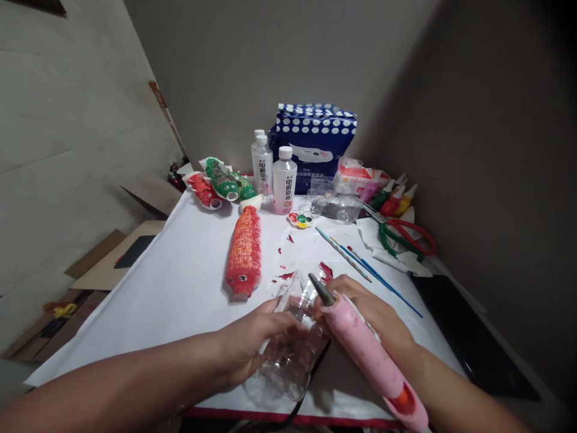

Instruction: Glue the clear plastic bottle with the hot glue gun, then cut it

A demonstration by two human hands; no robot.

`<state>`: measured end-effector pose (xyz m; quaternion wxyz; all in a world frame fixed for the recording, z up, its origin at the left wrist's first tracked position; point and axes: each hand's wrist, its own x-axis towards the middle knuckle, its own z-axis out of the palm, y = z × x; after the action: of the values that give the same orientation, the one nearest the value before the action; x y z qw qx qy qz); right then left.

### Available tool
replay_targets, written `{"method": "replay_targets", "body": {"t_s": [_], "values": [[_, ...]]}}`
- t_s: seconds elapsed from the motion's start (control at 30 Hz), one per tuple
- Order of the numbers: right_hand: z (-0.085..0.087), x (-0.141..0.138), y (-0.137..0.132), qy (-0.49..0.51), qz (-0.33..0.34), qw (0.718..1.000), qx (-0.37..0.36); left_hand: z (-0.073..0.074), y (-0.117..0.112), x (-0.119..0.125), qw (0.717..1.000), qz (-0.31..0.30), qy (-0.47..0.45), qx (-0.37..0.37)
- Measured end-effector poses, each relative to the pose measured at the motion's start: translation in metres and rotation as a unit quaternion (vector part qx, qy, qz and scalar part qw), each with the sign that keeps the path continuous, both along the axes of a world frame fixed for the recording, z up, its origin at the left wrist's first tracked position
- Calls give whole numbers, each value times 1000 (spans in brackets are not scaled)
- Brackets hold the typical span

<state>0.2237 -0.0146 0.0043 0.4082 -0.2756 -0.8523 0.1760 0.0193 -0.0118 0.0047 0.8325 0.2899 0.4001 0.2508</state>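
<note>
My left hand [265,334] is closed round a clear plastic bottle [288,367] with its fingers on the side, and a thin white strip [288,288] shows at its upper edge. A pink glue gun [365,349] with a metal nozzle is gripped in my right hand [374,313]; the nozzle points up and left, just right of the bottle. The right fingers are partly hidden behind the glue gun and look close to the bottle; I cannot tell if they touch it. A red painted fish [244,252] with stuck-on eyes lies beyond my left hand.
Green and red fish [220,180] lie at the back left, near labelled bottles [283,186] and a blue bag [315,141]. A paint palette [300,219], brushes [374,270], scissors [406,234] and paint bottles [396,198] stand or lie right of them. Red scraps [326,270] are scattered mid-table.
</note>
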Motion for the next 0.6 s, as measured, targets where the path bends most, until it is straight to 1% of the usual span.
{"method": "replay_targets", "body": {"t_s": [0.1,0.2,0.27,0.37,0.43,0.5,0.6], "values": [[-1,2,0,29,9,1000,-1,-3,0,-1,1000,-14,-2,13],[-2,1,-1,45,18,999,-12,-5,0,-2,1000,-8,4,14],[-3,1,-1,54,21,998,-33,-4,1,-2,1000,-4,0,16],[-5,2,0,73,19,995,-68,-2,3,-2,999,-18,-34,24],[-6,2,2,78,28,995,-60,-1,3,-3,999,-18,-37,21],[-5,3,3,68,39,996,-35,-1,3,-3,1000,-10,-21,11],[-2,0,1,63,18,998,-21,-2,3,-4,1000,-10,-15,5]]}}
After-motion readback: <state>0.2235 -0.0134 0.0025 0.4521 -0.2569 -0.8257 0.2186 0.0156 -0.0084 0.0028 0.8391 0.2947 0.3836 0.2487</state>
